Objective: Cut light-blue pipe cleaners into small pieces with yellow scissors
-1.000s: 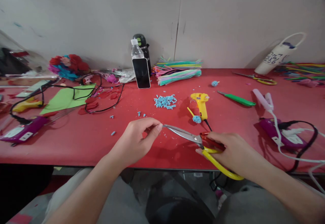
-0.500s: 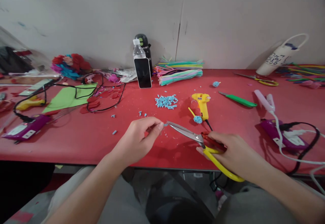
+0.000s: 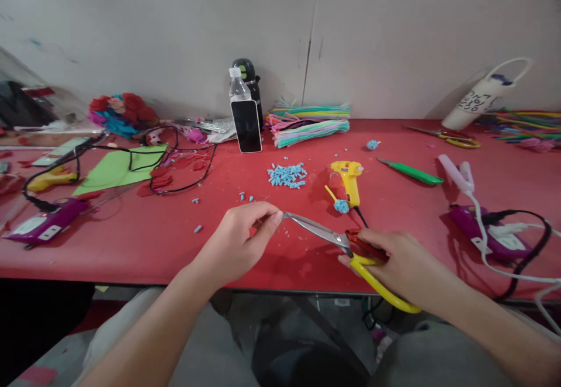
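Observation:
Between the thumb and forefinger of my left hand (image 3: pixel 245 238) is pinched a small light-blue piece (image 3: pixel 284 216), mostly hidden by the fingertips. It looks like a bit of pipe cleaner. My right hand (image 3: pixel 390 258) grips scissors (image 3: pixel 318 230) with yellow and red handles, their blade tips at the blue piece. Beyond the hands lies a pile of short blue pieces (image 3: pixel 287 175) on the red table (image 3: pixel 144 246). A blue fuzzy ball on a yellow stick (image 3: pixel 341 206) rests against a yellow glue gun (image 3: pixel 349 182).
Farther back are a phone (image 3: pixel 246 125) leaning on a bottle, pipe cleaner bundles (image 3: pixel 312 132) and another blue ball (image 3: pixel 373 145). To the right lie a green-handled knife (image 3: pixel 414 173) and a purple power strip (image 3: pixel 491 238). A second strip (image 3: pixel 46 222) with black cable is at left.
The scissor tips have moved slightly left onto the blue piece, and the blades have drawn closer together. My left hand has stayed in place.

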Available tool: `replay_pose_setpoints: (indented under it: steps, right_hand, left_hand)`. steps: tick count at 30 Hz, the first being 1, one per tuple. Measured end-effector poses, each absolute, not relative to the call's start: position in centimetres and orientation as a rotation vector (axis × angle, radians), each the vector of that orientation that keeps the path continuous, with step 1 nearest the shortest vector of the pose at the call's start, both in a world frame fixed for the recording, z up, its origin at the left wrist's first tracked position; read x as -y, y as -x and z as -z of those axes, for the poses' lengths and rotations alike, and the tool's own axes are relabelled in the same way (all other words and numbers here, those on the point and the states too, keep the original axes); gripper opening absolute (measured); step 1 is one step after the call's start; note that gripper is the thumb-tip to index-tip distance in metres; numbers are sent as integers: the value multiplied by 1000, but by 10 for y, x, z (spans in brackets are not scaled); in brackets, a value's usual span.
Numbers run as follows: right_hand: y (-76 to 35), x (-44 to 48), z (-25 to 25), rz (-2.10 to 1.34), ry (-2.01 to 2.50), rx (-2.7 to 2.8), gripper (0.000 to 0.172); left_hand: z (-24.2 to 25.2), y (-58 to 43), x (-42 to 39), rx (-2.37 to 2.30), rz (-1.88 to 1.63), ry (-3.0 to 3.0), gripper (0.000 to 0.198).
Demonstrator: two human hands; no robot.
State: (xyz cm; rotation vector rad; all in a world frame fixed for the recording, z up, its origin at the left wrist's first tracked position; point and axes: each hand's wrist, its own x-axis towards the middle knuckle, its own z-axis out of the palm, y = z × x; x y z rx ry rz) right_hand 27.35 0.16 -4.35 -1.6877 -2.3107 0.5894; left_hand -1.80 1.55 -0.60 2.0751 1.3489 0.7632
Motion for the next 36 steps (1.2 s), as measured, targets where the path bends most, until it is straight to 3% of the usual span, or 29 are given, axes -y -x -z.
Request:
replay_pose_setpoints:
  steps: [14, 20, 29, 36]
  right_hand:
    - [-275, -1, 43, -593, 1671, 2313, 30]
    - [-275, 1, 40, -638, 1649, 2285, 37]
    - [-276, -1, 43, -689, 1645, 2322, 27]
    - [-275, 0, 44, -672, 1657, 2303, 29]
  left_hand:
    - [8, 17, -16, -1342, -766, -2076, 28]
    - [7, 17, -16, -1338, -789, -2065, 28]
    - [7, 17, -15, -1348, -769, -2079, 28]
    - [7, 16, -16, -1335, -780, -2091, 29]
